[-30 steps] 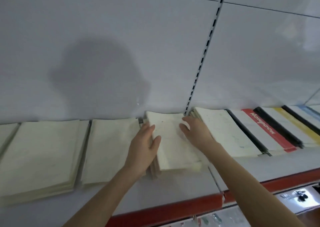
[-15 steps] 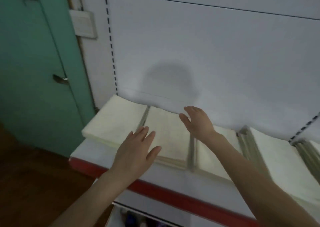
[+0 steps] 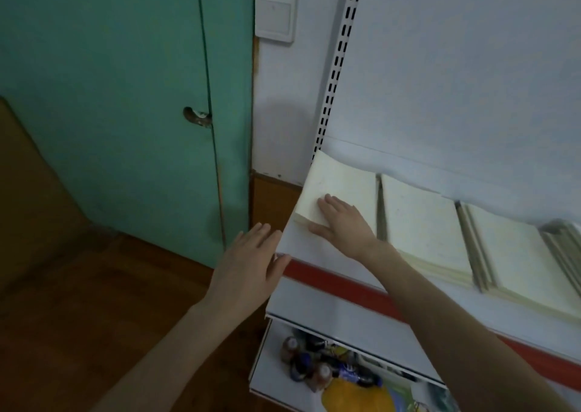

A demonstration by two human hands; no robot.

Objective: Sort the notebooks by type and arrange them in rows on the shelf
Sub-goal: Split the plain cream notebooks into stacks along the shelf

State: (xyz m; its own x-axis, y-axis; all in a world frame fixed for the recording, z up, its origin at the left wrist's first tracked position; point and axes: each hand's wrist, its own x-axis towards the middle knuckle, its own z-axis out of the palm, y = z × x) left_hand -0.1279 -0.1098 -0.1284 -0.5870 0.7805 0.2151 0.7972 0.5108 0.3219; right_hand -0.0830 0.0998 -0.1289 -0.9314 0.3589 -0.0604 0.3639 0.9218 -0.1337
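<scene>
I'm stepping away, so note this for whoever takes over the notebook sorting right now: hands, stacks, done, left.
Left hand: open, holding nothing, beside the white metal shelf's left end.
Right hand: open, flat on the leftmost cream paper notebook stack.
Done: second cream stack and third cream stack lie in a row to its right.
Left: probably square the leftmost stack; the row's right end is out of view.

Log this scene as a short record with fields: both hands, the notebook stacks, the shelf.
Shelf: white, red front strip
Leftmost stack: cream notebooks at the shelf's left end
Second stack: beside it, narrow gap between
Left hand: open, fingers straight, by the shelf's left end, holding nothing
Right hand: flat on the leftmost stack
</scene>
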